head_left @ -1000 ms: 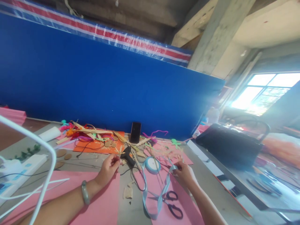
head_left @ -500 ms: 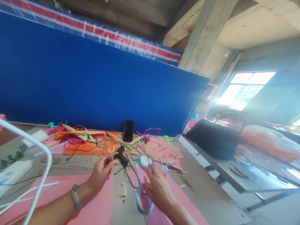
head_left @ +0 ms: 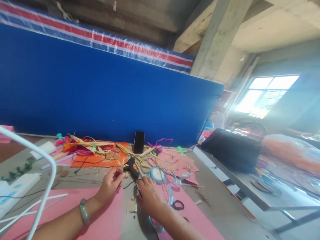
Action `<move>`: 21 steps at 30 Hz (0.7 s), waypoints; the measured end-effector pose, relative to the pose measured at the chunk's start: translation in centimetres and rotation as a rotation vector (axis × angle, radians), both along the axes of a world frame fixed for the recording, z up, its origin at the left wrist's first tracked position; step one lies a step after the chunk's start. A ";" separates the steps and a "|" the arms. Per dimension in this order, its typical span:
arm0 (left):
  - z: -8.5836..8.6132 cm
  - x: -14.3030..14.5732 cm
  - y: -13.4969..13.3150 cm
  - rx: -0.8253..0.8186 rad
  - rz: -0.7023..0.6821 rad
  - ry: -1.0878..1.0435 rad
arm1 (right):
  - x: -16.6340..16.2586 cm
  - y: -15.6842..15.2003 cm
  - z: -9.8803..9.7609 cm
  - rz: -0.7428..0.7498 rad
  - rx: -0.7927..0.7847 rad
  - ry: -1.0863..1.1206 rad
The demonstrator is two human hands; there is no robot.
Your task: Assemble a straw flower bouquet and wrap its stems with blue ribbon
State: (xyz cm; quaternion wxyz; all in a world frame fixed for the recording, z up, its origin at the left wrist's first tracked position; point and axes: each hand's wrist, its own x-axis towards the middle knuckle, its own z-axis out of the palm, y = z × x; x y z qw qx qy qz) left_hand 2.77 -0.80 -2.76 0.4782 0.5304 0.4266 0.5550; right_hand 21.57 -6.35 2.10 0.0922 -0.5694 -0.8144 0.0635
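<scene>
As I watched from beside the tabletop (head_left: 220, 210), a pink sheet (head_left: 107, 218) lay closest to the person, nearer than the black glue gun (head_left: 133, 172) and to its left. The scissors (head_left: 178, 205) lay nearer than the gun too, but to its right, partly hidden by the right forearm, with loose blue ribbon (head_left: 171, 195) between them and the gun.

Just to the near right of the gun was the right hand (head_left: 151, 193), its fingers loosely bent and the fingertips at the end of the handle; whether they gripped it or merely lay over it, I could not tell. Just left of the gun, the left hand (head_left: 110, 188) had thumb and forefinger pinched on what looked like a small straw tuft (head_left: 122, 163).

To my mind, doing this well called for a light, steady pinch, since straw would likely crush, and for handling the gun by its grip only, cord and ribbon kept clear of the right wrist.

Beyond, the ribbon spool (head_left: 158, 174) lay right of the gun, the phone (head_left: 139, 142) stood behind it, and the blue panel (head_left: 112, 83) rose farthest back.
</scene>
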 end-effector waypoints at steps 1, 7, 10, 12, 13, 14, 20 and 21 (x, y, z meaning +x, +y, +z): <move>0.1 -0.1 0.0 0.017 0.003 0.023 | -0.2 0.4 -0.1 0.022 -0.022 0.013; 0.5 -0.4 0.0 0.093 0.000 0.084 | -1.2 1.6 -0.6 0.215 -0.079 0.084; 0.6 -0.3 -0.1 0.081 -0.005 0.065 | -1.4 1.5 -0.5 0.288 -0.090 0.129; 0.6 -0.2 -0.2 0.068 -0.004 0.041 | -1.3 1.1 -0.2 0.284 -0.104 0.131; 0.5 -0.1 -0.2 0.059 -0.004 0.026 | -1.3 0.9 0.0 0.274 -0.114 0.121; 0.4 0.0 -0.2 0.048 -0.008 0.010 | -1.2 0.5 0.2 0.261 -0.120 0.108; -0.5 0.2 0.1 0.007 -0.049 -0.042 | -0.6 -2.3 0.9 0.126 -0.096 -0.024; -0.5 0.2 0.1 -0.001 -0.050 -0.049 | -0.5 -2.8 0.8 0.086 -0.084 -0.055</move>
